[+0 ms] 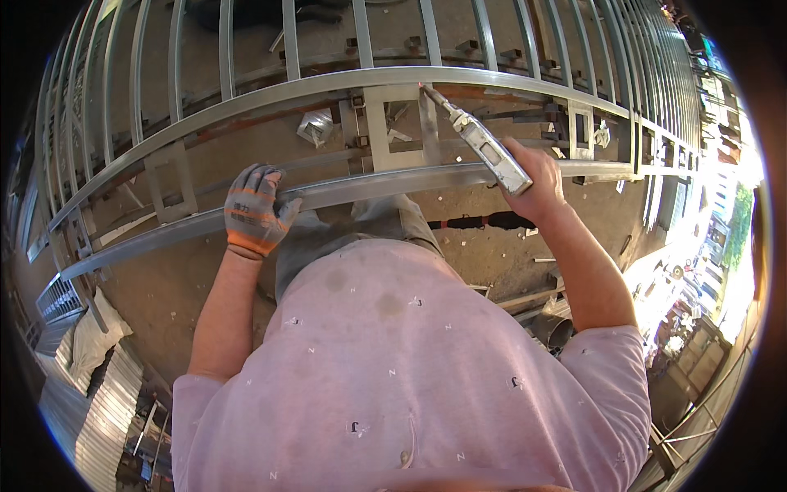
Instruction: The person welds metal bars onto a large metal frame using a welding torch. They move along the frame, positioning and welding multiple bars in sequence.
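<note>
A metal frame of long silver bars crosses in front of me, with a near rail (pixel 377 185) and a farther rail (pixel 328 82). My left hand (pixel 256 209), in a grey and orange glove, is closed over the near rail, its thumb apart from the bent fingers. My bare right hand (pixel 534 176) grips the back end of a silver handheld welding gun (pixel 488 148). The gun's narrow nozzle points away to the left and reaches a flat rectangular metal piece (pixel 379 131) set between the rails. A small red spot of light shows at the nozzle tip, by the farther rail.
Rows of upright bars (pixel 293 41) spread beyond the farther rail. A black cable or hose (pixel 484 221) runs behind the near rail. Crumpled clear plastic (pixel 316 127) and scraps lie on the floor. Corrugated sheets (pixel 106 418) and a pale sack (pixel 97 336) are at left.
</note>
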`<state>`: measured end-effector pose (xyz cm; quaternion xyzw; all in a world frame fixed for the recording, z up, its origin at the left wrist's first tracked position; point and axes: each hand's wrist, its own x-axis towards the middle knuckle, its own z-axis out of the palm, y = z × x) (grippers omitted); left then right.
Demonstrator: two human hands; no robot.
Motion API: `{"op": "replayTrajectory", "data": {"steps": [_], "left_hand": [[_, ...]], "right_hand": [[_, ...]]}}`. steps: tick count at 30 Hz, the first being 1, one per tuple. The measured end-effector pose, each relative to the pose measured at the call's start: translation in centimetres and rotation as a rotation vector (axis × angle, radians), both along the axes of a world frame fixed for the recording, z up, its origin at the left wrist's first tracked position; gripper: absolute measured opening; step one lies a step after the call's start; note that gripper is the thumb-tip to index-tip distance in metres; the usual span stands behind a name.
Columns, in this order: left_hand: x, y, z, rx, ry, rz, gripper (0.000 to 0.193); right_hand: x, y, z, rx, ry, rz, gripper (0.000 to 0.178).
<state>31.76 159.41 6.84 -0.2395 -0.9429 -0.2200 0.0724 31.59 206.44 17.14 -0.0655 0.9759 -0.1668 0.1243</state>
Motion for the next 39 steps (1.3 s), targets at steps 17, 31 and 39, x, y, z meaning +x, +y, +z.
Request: {"op": "replayTrajectory", "data": {"steps": [17, 31, 39], "left_hand": [[1.1, -0.2, -0.4, -0.113, -0.101, 0.009, 0.067], [1.1, -0.4, -0.6, -0.190, -0.107, 0.022, 0.068], [0.9, -0.5, -0.8, -0.145, -0.058, -0.007, 0.067]], "right_hand": [[0.3, 0.7, -1.4, 0.040, 0.121, 0.065, 0.037], [0.7, 0.7, -1.7, 0.089, 0.171, 0.061, 0.035], [0.7, 1.0, -1.4, 0.127, 0.108, 0.041, 0.025]]}}
